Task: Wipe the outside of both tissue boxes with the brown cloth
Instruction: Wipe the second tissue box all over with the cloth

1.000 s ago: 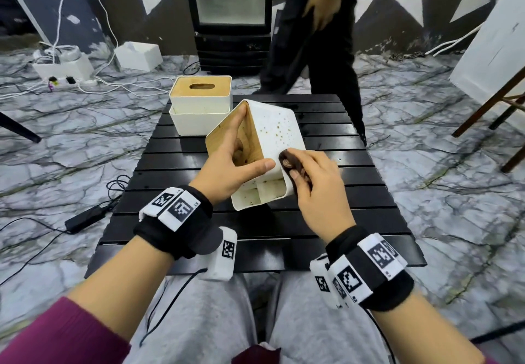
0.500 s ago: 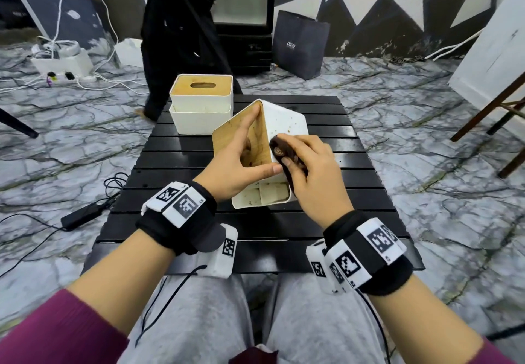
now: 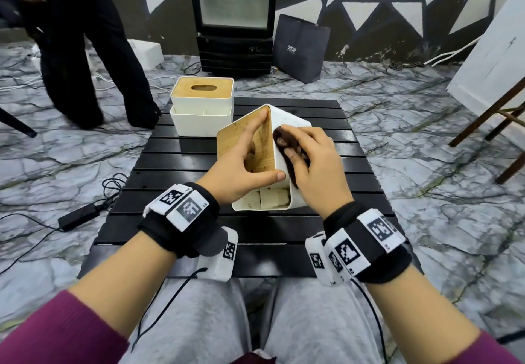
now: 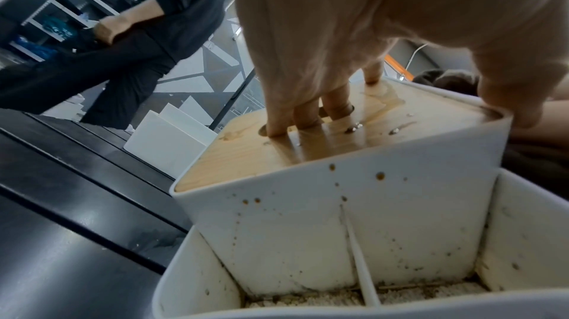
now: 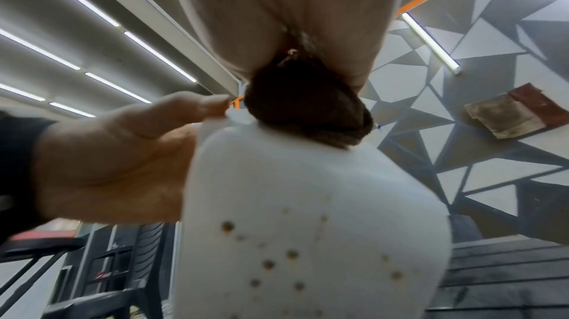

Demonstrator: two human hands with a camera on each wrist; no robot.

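Note:
A white tissue box (image 3: 287,119) with a wooden lid is tipped up on the black slatted table (image 3: 255,255), its lid facing left. My left hand (image 3: 241,162) grips it, several fingers hooked in the lid slot (image 4: 307,117) and the thumb on the near edge. My right hand (image 3: 312,162) holds the bunched brown cloth (image 3: 284,142) and presses it on the box's white side near the top. That side (image 5: 307,239) and the box's front pocket (image 4: 338,239) show brown spots. A second, upright tissue box (image 3: 201,105) stands at the table's far left corner.
A person in dark clothes (image 3: 85,45) stands on the floor at the far left. A black glass-door cabinet (image 3: 233,17) and a dark bag (image 3: 301,48) stand behind the table. Cables and a power adapter (image 3: 79,216) lie left; wooden chair legs (image 3: 497,125) stand right.
My right hand has slid the cloth up the box's side from near the lower edge to near the top. The person behind has walked from the right to the far left.

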